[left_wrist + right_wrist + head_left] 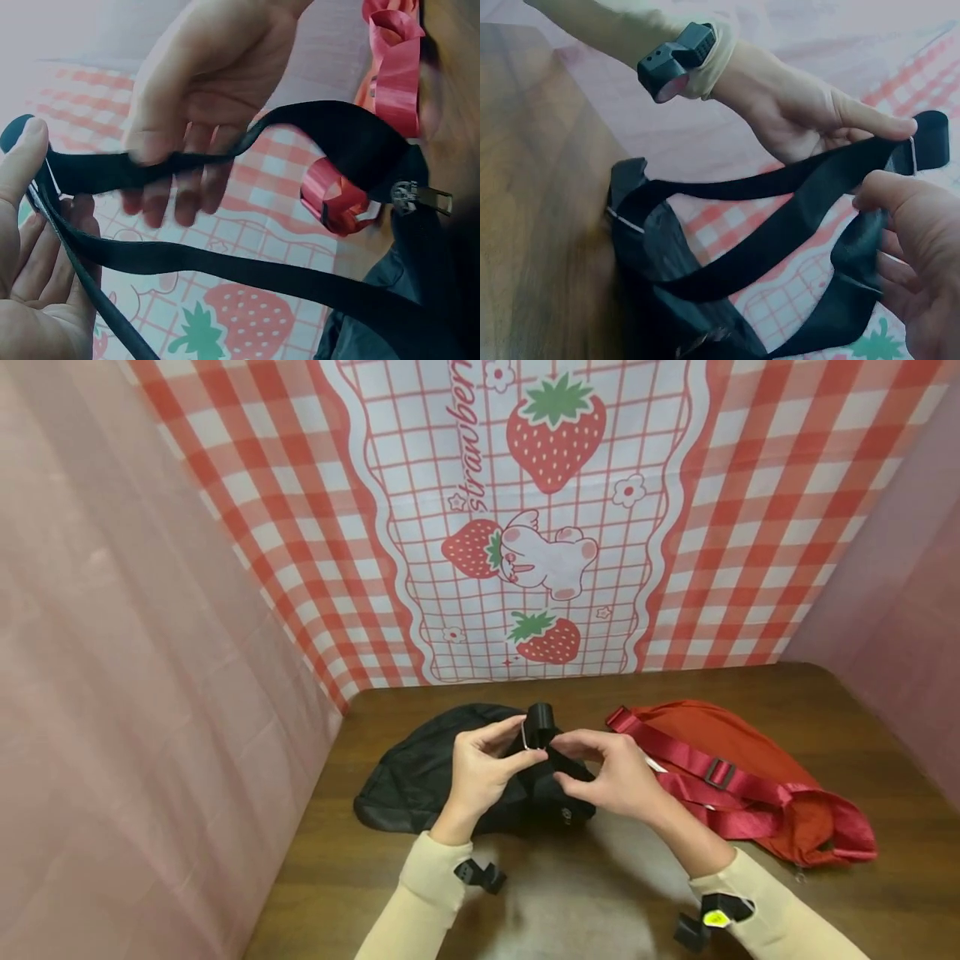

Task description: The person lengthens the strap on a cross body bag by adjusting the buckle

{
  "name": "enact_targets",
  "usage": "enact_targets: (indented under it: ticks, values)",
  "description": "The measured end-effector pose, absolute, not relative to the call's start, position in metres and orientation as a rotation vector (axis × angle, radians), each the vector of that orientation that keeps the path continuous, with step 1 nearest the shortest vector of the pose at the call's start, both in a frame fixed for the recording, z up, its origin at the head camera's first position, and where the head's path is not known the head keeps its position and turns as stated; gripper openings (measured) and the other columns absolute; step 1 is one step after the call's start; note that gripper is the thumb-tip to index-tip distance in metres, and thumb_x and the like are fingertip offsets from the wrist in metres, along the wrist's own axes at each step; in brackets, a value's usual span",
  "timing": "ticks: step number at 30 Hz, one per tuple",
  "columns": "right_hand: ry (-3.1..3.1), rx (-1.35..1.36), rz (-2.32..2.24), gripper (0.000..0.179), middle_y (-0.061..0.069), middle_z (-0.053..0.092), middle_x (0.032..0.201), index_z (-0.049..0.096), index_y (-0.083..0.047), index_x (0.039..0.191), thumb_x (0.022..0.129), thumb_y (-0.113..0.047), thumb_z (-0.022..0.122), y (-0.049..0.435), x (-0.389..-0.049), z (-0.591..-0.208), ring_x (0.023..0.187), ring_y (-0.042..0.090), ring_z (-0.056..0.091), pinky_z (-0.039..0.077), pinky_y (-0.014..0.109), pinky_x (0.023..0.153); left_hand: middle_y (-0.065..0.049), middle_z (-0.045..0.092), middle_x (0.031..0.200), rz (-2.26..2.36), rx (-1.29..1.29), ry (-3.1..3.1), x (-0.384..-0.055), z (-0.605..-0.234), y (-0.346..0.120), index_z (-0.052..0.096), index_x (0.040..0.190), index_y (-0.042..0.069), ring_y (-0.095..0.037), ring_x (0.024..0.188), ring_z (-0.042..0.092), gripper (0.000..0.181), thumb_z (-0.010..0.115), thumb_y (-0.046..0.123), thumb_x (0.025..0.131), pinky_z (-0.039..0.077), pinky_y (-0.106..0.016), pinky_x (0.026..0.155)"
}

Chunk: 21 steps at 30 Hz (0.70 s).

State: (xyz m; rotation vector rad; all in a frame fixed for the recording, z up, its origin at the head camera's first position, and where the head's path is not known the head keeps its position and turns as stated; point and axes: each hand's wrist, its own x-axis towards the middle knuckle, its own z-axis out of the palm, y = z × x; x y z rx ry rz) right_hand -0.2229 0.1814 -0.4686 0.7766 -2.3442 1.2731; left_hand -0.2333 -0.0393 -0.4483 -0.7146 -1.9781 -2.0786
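A black bag (416,777) lies on the table with its black strap (735,259) lifted above it. Thumb and fingers of my left hand (480,772) pinch the strap at a thin metal slider buckle (913,156), where the webbing makes a small loop. Just to the right, my right hand (615,772) holds the strap beside the buckle, thumb on one face and fingers behind, as the left wrist view shows. Several lengths of strap run down from the hands to the bag. A metal zipper pull (435,200) shows on the bag.
To the right lies a red-orange bag (731,727) with a crimson strap (678,756) and a dark slider (720,772). Both bags rest on a brown wooden table (840,727). A strawberry-print checked cloth (517,585) hangs behind, and a pink curtain (150,693) at the left.
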Motion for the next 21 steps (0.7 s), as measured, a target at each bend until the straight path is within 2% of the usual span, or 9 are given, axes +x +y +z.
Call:
enact_targets:
  ticks: [5,11,14,18,21]
  values:
    - [-2.282,0.768,1.255,0.044,0.004,0.083,0.105,0.078,-0.01,0.119,0.077,-0.009,0.093,0.171,-0.225,-0.462,0.09,0.017,0.08,0.068,0.045,0.084,-0.028,0.075,0.123,-2.047,-0.768,-1.965,-0.235,-0.449,-0.037,0.076,0.125,-0.005,-0.008,0.113,0.075,0.046,0.09,-0.001,0.082,0.06,-0.039,0.105]
    - [-2.269,0.688,1.182,0.042,0.006,0.083,0.101,0.08,-0.007,0.115,0.075,-0.004,0.09,0.166,-0.223,-0.461,0.085,0.016,0.079,0.068,0.047,0.08,-0.027,0.076,0.123,-2.01,-0.8,-1.944,-0.238,-0.448,-0.039,0.077,0.125,-0.003,-0.009,0.115,0.075,0.048,0.093,0.014,0.083,0.059,-0.052,0.104]
    - [-2.331,0.681,1.178,0.042,0.009,0.083,0.105,0.08,-0.007,0.117,0.076,-0.004,0.088,0.171,-0.221,-0.466,0.088,0.02,0.079,0.068,0.049,0.082,-0.028,0.076,0.121,-2.021,-0.8,-1.928,-0.238,-0.448,-0.041,0.077,0.124,-0.004,-0.007,0.114,0.075,0.05,0.094,0.016,0.082,0.06,-0.046,0.104]
    - [-2.368,0.721,1.197,0.044,0.009,0.082,0.109,0.077,-0.007,0.121,0.078,0.001,0.083,0.173,-0.22,-0.47,0.092,0.022,0.079,0.067,0.049,0.085,-0.028,0.077,0.119,-2.034,-0.802,-1.921,-0.237,-0.45,-0.039,0.077,0.124,-0.004,-0.007,0.113,0.075,0.047,0.093,0.009,0.081,0.061,-0.044,0.103]
    - [-2.314,0.772,1.253,0.046,0.007,0.081,0.111,0.076,-0.007,0.124,0.08,0.006,0.08,0.169,-0.221,-0.465,0.095,0.018,0.079,0.068,0.041,0.088,-0.027,0.077,0.118,-2.012,-0.804,-1.926,-0.236,-0.45,-0.038,0.078,0.123,-0.003,-0.007,0.112,0.076,0.045,0.092,0.002,0.08,0.06,-0.051,0.102]
